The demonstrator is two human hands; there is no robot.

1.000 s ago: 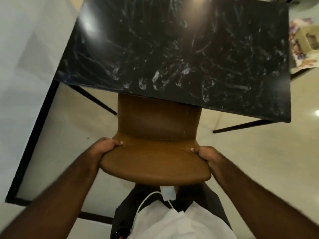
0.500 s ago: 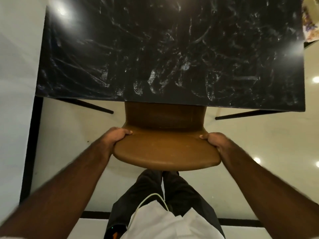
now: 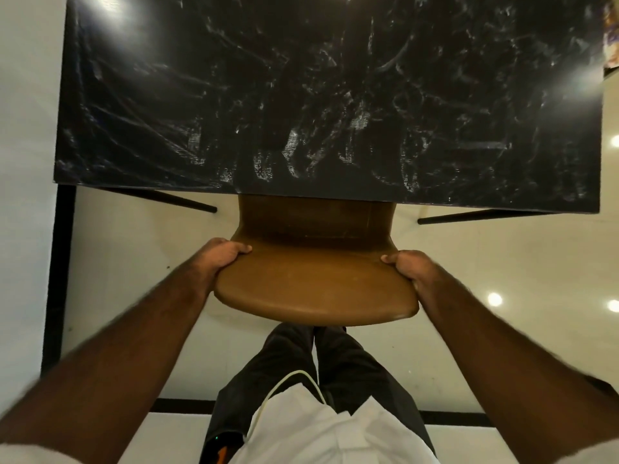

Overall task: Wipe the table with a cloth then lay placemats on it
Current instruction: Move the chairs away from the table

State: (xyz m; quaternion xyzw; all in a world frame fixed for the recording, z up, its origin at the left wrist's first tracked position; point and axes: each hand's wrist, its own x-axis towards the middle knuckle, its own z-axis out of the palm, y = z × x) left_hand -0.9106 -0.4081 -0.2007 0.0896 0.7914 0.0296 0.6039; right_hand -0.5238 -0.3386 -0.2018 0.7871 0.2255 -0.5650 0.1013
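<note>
Both sets of fingers are curled round the top rail of the brown chair (image 3: pixel 315 289). Thumbs (image 3: pixel 243 248) lie on the front face, and the other fingers go round the back where we can't see them. Our left hand (image 3: pixel 222 254) has the left corner and our right hand (image 3: pixel 407 267) the right corner, so it's a firm two-handed hold with nothing else in either palm.

The chair faces away from us, and its seat goes in under the near edge of the table (image 3: pixel 301 95). The table fills the top half of the view: black top, white veining, a couple of light glares. Honestly we can't tell veins from wipe streaks. Its long axis runs left to right across the view and the long near edge faces us almost square on, dipping a touch on the right. Its left short end is close to the white wall (image 3: pixel 26 128), and two thin dark legs (image 3: pixel 187 202) splay out onto the pale floor (image 3: pixel 502 262).

No cloth or placemats anywhere in view, so our guess is we're on chair-shuffling around the table, not wiping or laying. Next we'd need to let go of the chair and fetch whichever one is due
</note>
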